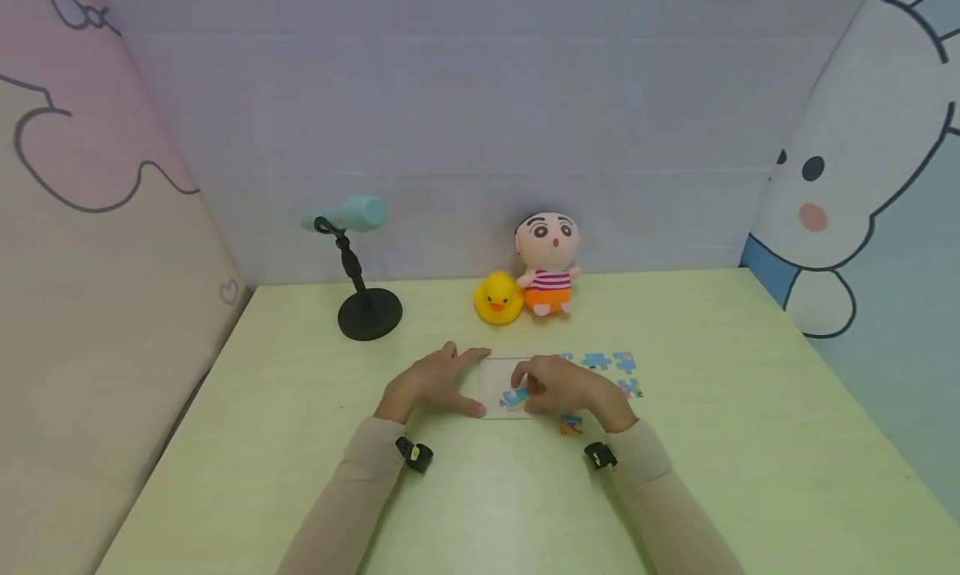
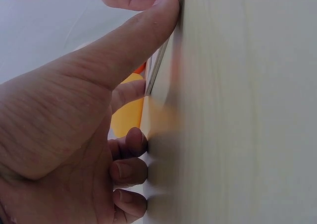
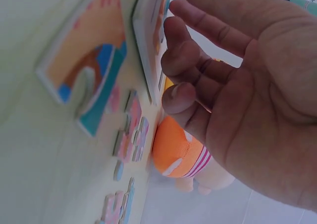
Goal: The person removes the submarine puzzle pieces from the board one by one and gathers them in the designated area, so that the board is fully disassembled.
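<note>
A shallow white puzzle board (image 1: pixel 495 375) lies flat on the table between the hands. My left hand (image 1: pixel 441 381) is at its left end, with forefinger and thumb spread nearly straight to its two corners. In the left wrist view, the thumb (image 2: pixel 143 35) rests on the board's edge, and the other fingertips touch the table. My right hand (image 1: pixel 562 383) is over the board's right part, its curled forefinger and thumb pinching a light-blue puzzle piece (image 1: pixel 513 399) low over the board. The right fingertips partly hide that piece.
Several loose jigsaw pieces (image 1: pixel 597 361) lie right of the board, and another piece (image 1: pixel 571 425) lies near its front edge. Behind are a yellow duck (image 1: pixel 498 298) and a doll (image 1: pixel 550 262). A black stand (image 1: pixel 369 314) holds a mint-green device (image 1: pixel 352 214) at back left.
</note>
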Demonstrator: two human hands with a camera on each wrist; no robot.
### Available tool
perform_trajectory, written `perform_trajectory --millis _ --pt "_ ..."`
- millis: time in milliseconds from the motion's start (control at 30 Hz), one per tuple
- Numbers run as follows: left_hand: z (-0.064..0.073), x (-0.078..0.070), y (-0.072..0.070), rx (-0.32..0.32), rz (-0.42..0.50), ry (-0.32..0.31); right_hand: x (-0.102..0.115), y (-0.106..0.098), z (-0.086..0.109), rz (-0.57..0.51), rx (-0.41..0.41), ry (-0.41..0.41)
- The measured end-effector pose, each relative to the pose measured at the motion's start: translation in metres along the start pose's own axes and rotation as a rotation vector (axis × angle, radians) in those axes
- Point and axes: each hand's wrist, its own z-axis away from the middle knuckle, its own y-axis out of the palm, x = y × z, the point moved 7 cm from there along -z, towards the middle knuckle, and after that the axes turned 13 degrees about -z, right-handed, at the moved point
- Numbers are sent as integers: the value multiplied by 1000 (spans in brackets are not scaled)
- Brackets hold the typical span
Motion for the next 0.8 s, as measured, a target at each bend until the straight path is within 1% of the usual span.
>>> perform_trajectory --millis 167,467,667,800 --pt "-2 1 1 -6 -10 7 2 1 0 20 -2 -22" --pt "-4 2 1 -12 0 21 -1 3 0 5 3 -6" --pt "-4 3 2 -8 -1 19 0 5 -3 36 -11 -43" --pt "-3 3 1 -8 -5 22 2 7 -5 50 -24 -51"
